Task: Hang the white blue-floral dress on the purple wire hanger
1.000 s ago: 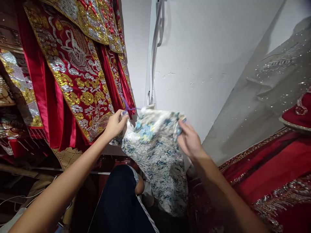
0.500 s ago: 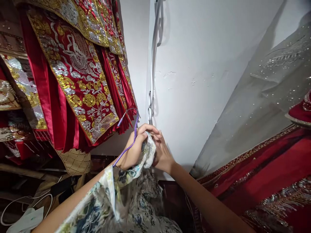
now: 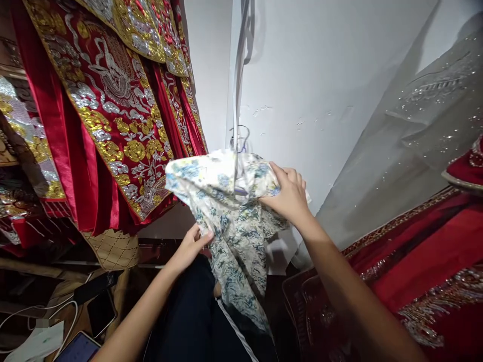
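A white garment with a blue and yellow floral print [image 3: 230, 211] hangs on a hanger whose wire hook [image 3: 241, 138] shows above it. My right hand [image 3: 289, 193] grips the garment's right shoulder. Lower down, my left hand [image 3: 190, 246] pinches the garment's left edge. The fabric drapes down over my dark trouser leg [image 3: 188, 317]. The hanger's body is hidden inside the cloth.
Red robes with gold and silver embroidery [image 3: 109, 110] hang at the left. A white wall [image 3: 320, 85] stands ahead with pale straps [image 3: 241, 60] dangling in the corner. Red embroidered cloth [image 3: 422, 271] and sheer sequined fabric [image 3: 422, 136] lie at the right. Phones and cables [image 3: 83, 322] sit at lower left.
The garment was bunched at its collar with a purple hanger by both hands; now it hangs spread on the hanger. My left hand dropped to the fabric's edge, and my right moved onto the shoulder.
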A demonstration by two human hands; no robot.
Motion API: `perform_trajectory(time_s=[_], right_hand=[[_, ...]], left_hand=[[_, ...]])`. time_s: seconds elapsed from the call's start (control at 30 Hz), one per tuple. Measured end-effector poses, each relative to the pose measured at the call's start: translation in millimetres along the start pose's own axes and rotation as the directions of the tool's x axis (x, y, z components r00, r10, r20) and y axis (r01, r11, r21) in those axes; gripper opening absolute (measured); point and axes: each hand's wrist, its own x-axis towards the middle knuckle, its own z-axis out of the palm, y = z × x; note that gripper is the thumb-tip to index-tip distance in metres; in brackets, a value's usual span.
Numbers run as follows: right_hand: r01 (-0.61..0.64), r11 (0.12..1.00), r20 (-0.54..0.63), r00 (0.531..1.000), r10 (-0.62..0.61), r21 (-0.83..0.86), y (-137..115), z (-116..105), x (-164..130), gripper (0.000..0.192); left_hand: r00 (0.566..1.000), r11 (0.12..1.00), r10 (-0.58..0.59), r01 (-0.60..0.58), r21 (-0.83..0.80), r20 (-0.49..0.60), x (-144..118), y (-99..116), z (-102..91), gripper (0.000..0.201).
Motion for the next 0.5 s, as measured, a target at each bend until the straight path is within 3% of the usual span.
perform_trajectory(time_s=[0.1,0.2,0.27,0.33,0.4,0.43,0.5], right_hand=[[0.102,0.993,0.044,0.994,-0.104,0.055,-22.4,1.5,-9.7,0.093],[0.136,0.966,0.069,0.986,-0.155,0.221,-38.2,7.8,-45.3,0.082],[0.07,0.926,0.037,0.995,-0.09,0.371,-47.9,19.2,-79.9,0.067],[-0.05,0.863,-0.004,0.998,0.061,0.504,-58.4,37.4,-117.6,0.044],[-0.245,0.774,0.127,0.969,0.211,0.584,-68.4,59.0,-151.1,0.029],[-0.358,0.708,0.203,0.933,0.298,0.609,-72.5,69.4,-163.8,0.026],[-0.485,0.577,0.348,0.874,0.339,0.657,-77.9,85.3,-178.4,0.026]], left_hand=[[0.968,0.993,-0.052,0.025,-0.112,-0.246,-2.4,-27.0,23.7,0.051],[0.871,0.886,-0.254,0.036,-0.462,-0.42,-14.1,-49.2,43.4,0.049],[0.829,0.745,-0.389,0.026,-0.667,-0.402,-27.2,-60.4,53.8,0.052],[0.827,0.634,-0.44,0.01,-0.774,-0.349,-41.5,-68.9,62.0,0.056],[0.846,0.596,-0.441,0.026,-0.802,-0.3,-54.2,-74.8,67.8,0.061],[0.852,0.6,-0.441,0.045,-0.799,-0.283,-59.3,-76.4,69.5,0.063],[0.868,0.634,-0.423,0.079,-0.77,-0.259,-66.9,-75.8,70.6,0.066]])
